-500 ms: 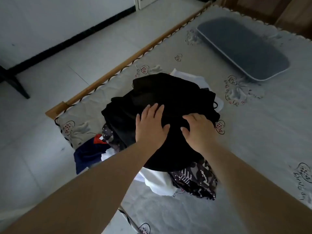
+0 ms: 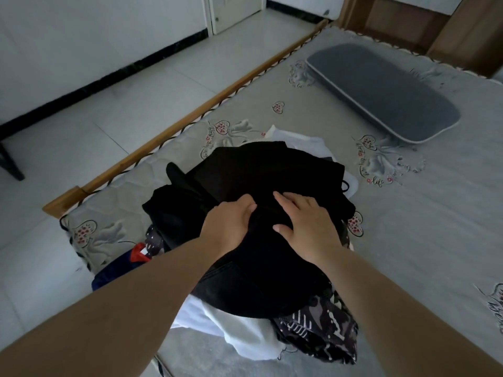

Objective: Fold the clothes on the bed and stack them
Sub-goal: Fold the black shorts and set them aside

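Tiled floor and wood-framed bed (image 2: 190, 115) in dim light, mattress cover printed with hearts and script. Heap (image 2: 245, 268) of unfolded clothes directly under both hands, near the bed's corner. Black garment (image 2: 258, 172) on top of the heap; white cloth (image 2: 245, 338) and patterned cloth (image 2: 321, 333) spilling out nearer than the wrists; navy piece (image 2: 109, 278) with red trim outward of the left forearm; more white beyond the fingertips. Grey cushion (image 2: 381, 91) well beyond the right hand, far up the bed.

Left hand (image 2: 228, 227): fingers curled down into a ridge of the black garment, apparently gripping a fold. Right hand (image 2: 307, 227): laid on the same garment just beside the left, fingers fairly straight, thumb spread, pressing rather than pinching.

Handling, as judged: soft, limp, light fabric, no stiffness, nothing fragile; likely to drape, sag and drag neighbouring pieces when lifted. Dark cloth in low light hides seams and edges, so collar, waistband or shoulder line worth finding by feel before lifting. Best hold probably two separated points along one edge, to shake the piece flat clear of the heap. No folded stack visible yet.

Writing: cursive script on the cover beyond the right hand, one word seemingly "life", remainder too small to read. No brand or garment label legible
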